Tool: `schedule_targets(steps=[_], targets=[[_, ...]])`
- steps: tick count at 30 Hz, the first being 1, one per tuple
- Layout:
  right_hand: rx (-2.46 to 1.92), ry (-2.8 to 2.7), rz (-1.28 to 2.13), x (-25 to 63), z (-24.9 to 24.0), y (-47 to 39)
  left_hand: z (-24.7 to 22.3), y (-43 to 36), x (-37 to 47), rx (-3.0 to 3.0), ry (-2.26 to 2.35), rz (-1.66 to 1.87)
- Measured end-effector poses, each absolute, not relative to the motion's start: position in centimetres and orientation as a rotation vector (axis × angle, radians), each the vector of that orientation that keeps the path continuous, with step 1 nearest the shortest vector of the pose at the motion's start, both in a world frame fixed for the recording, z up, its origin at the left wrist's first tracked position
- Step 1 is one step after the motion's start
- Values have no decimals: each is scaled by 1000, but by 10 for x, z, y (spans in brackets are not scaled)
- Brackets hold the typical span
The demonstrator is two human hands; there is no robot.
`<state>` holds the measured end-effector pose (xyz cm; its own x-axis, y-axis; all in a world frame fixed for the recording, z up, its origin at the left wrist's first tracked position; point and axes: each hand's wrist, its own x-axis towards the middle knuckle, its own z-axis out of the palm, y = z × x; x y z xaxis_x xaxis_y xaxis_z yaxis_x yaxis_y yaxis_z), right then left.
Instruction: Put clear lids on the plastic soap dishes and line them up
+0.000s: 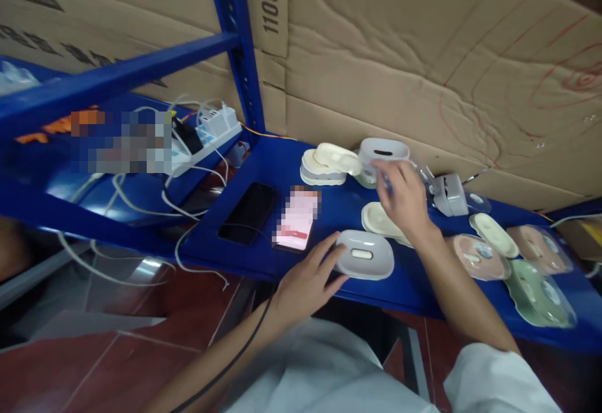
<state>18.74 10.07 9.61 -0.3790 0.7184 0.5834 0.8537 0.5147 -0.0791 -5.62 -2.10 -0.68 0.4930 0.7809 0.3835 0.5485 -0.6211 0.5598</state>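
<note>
My left hand (314,273) holds the left end of a white oval box (379,264), its fingers on the upper edge and its thumb on the lower edge. A cream bar shows in the slot on top of this box. My right hand (403,192) is raised in front of a second white oval box (399,148) with a dark slot; its thumb and fingers are apart, and I make out nothing held. Below it lies a cream oval piece (376,217), partly hidden by the hand. More cream oval pieces (324,165) are stacked at the back, left of the second box.
A dark phone (248,212) and a lit phone (297,219) lie on the blue shelf (207,247). To the right are a grey device (451,195), pink boxes (477,256) and a green box (538,291). A power strip (207,140) with white cables stands left; cardboard (376,56) backs the shelf.
</note>
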Motion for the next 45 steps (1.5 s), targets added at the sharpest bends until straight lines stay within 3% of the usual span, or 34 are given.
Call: schedule_targets(steps=[5,11,19,34,45], targets=[[-1185,-2246,-70,227,48,-11,-4,-20,-55,2256,1093,915],[-1112,-2347,421,236,33,-40,-5,-19,-56,2251,1075,880],[-934,-2515,426,228,42,-28,2,-18,-56,2216,1051,782],[-834,-2670,-84,230,19,-42,0,-13,-61,2210,987,724],[-1062,-2504,60,229,17,-42,-11,-13,-62,2306,1028,837]])
